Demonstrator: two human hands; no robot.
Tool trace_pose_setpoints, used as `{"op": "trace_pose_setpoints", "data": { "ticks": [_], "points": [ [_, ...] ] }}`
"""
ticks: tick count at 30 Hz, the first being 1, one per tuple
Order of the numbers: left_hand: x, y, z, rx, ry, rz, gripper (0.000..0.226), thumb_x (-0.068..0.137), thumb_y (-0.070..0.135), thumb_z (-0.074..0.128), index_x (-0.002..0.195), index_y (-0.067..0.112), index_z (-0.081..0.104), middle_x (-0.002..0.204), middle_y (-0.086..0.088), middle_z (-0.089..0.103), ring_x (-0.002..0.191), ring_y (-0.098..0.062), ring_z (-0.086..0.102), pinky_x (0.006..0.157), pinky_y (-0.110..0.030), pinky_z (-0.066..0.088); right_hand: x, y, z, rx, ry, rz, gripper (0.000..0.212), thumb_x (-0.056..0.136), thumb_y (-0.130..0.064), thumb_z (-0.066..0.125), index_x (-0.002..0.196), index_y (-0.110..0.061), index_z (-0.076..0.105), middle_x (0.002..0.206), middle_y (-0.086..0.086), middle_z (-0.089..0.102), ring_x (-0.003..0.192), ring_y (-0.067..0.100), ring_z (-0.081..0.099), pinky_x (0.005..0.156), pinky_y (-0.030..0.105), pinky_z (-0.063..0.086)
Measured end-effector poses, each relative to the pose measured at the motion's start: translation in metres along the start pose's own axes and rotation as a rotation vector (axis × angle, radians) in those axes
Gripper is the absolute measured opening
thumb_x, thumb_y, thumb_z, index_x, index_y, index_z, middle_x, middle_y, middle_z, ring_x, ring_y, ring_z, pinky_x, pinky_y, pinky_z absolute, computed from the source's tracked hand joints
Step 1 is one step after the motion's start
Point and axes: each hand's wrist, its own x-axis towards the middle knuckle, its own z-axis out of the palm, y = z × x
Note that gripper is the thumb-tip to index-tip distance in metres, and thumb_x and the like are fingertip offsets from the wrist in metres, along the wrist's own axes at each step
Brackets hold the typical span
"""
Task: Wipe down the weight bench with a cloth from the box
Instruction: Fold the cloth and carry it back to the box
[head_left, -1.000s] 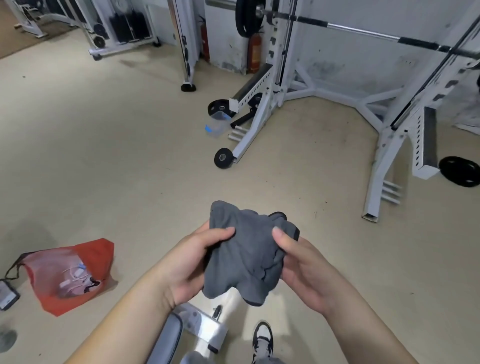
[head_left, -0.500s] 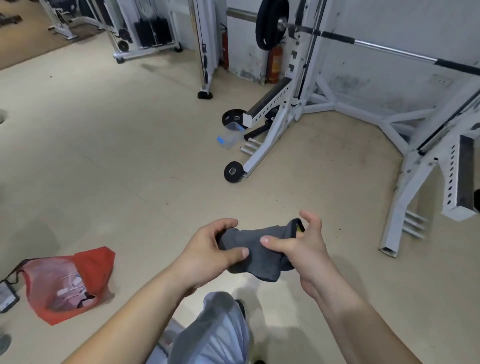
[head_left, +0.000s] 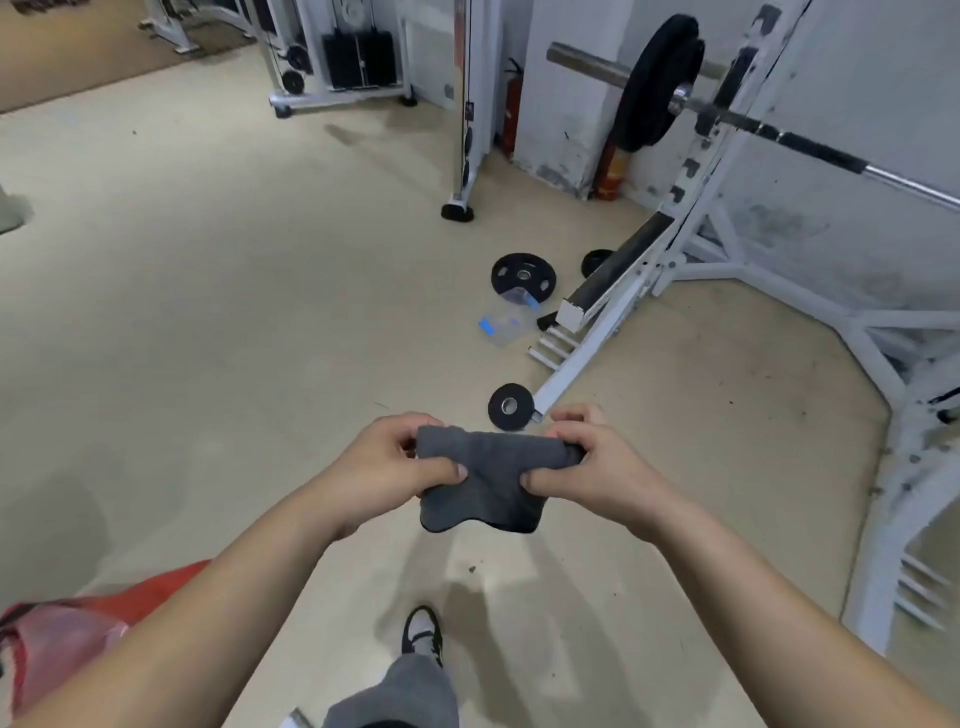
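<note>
Since half a second ago the grey cloth has been drawn out from a loose bunch into a flatter folded band, and the view has swung so that the clear plastic box on the floor now sits closer to the middle. Both hands hold the cloth in front of the body. The left hand pinches its left end, thumb on the near face and fingers curled behind. The right hand does the same at the right end, so the fabric spans the short gap between them and its lower fold hangs free. This looks like a grip for folding the cloth into a pad with a clean flat face before wiping, not for carrying it. The box lies open and well ahead of the hands, just beside the foot of the white rack and a black weight plate, so the fetching step appears done. The weight bench is not clearly in view, and wiping has not begun. A red bag lies at lower left, and one shoe shows below the arms.
</note>
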Motion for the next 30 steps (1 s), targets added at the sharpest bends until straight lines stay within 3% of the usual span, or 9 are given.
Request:
{"op": "trace_pose_setpoints", "data": {
  "ticks": [3, 7, 11, 16, 19, 22, 26, 30],
  "points": [
    [0.053, 0.035, -0.038, -0.347, -0.108, -0.031, 0.021, 0.093, 0.017, 0.069, 0.114, 0.014, 0.073, 0.110, -0.008, 0.079, 0.103, -0.019, 0.073, 0.087, -0.030, 0.054, 0.057, -0.042, -0.019, 0.384, -0.117, 0.008, 0.019, 0.093, -0.018, 0.072, 0.112, -0.017, 0.076, 0.116, 0.000, 0.077, 0.103, 0.016, 0.072, 0.084, 0.025, 0.056],
    [0.129, 0.064, -0.058, -0.350, -0.202, -0.049, 0.045, 0.091, 0.011, 0.073, 0.133, 0.020, 0.061, 0.122, -0.005, 0.076, 0.114, -0.023, 0.072, 0.096, -0.043, 0.057, 0.130, -0.067, -0.031, 0.641, 0.017, 0.117, 0.027, 0.101, -0.032, 0.061, 0.125, -0.021, 0.069, 0.120, 0.001, 0.077, 0.112, 0.020, 0.073, 0.097, 0.041, 0.059],
    [0.219, 0.084, -0.069, -0.456, -0.150, -0.099, 0.042, 0.096, 0.003, 0.065, 0.134, 0.020, 0.061, 0.121, -0.011, 0.076, 0.112, -0.029, 0.073, 0.095, -0.044, 0.057, 0.210, -0.073, -0.060, 0.756, 0.041, 0.200, 0.031, 0.100, -0.037, 0.064, 0.128, -0.025, 0.067, 0.122, 0.000, 0.077, 0.114, 0.020, 0.073, 0.096, 0.041, 0.059],
    [0.324, 0.122, -0.097, -0.634, -0.085, -0.172, 0.029, 0.100, 0.016, 0.060, 0.128, 0.022, 0.064, 0.123, -0.008, 0.075, 0.113, -0.027, 0.072, 0.095, -0.044, 0.054, 0.309, -0.073, -0.104, 0.872, -0.181, 0.232, 0.038, 0.097, -0.020, 0.068, 0.135, -0.019, 0.065, 0.131, 0.006, 0.073, 0.123, 0.025, 0.068, 0.110, 0.047, 0.050],
    [0.377, 0.143, -0.123, -0.561, -0.123, -0.175, 0.038, 0.097, 0.008, 0.060, 0.130, 0.027, 0.062, 0.125, -0.008, 0.074, 0.116, -0.033, 0.069, 0.100, -0.053, 0.052, 0.368, -0.083, -0.125, 0.950, -0.216, 0.194, 0.043, 0.096, -0.003, 0.063, 0.137, -0.018, 0.063, 0.135, 0.010, 0.070, 0.126, 0.031, 0.066, 0.109, 0.053, 0.050],
    [0.427, 0.160, -0.149, -0.490, -0.113, -0.185, 0.042, 0.096, 0.003, 0.059, 0.130, 0.028, 0.062, 0.124, -0.010, 0.074, 0.117, -0.036, 0.068, 0.102, -0.055, 0.051, 0.424, -0.098, -0.144, 0.973, -0.124, 0.210, 0.045, 0.096, 0.007, 0.057, 0.137, -0.011, 0.060, 0.132, 0.015, 0.071, 0.124, 0.032, 0.067, 0.101, 0.047, 0.056],
    [0.497, 0.180, -0.174, -0.433, -0.147, -0.184, 0.041, 0.099, 0.000, 0.055, 0.129, 0.026, 0.062, 0.122, -0.011, 0.074, 0.117, -0.037, 0.067, 0.098, -0.052, 0.052, 0.485, -0.112, -0.168, 0.931, -0.025, 0.243, 0.037, 0.095, 0.002, 0.064, 0.130, -0.008, 0.065, 0.126, 0.015, 0.074, 0.118, 0.031, 0.071, 0.101, 0.046, 0.056],
    [0.578, 0.195, -0.199, -0.317, -0.183, -0.178, 0.043, 0.099, -0.003, 0.054, 0.127, 0.029, 0.062, 0.117, -0.008, 0.076, 0.110, -0.030, 0.072, 0.086, -0.041, 0.056, 0.546, -0.128, -0.180, 0.952, 0.151, 0.332, 0.028, 0.093, -0.003, 0.069, 0.120, -0.009, 0.069, 0.113, 0.010, 0.079, 0.106, 0.025, 0.076, 0.082, 0.036, 0.059]
  ]
}}
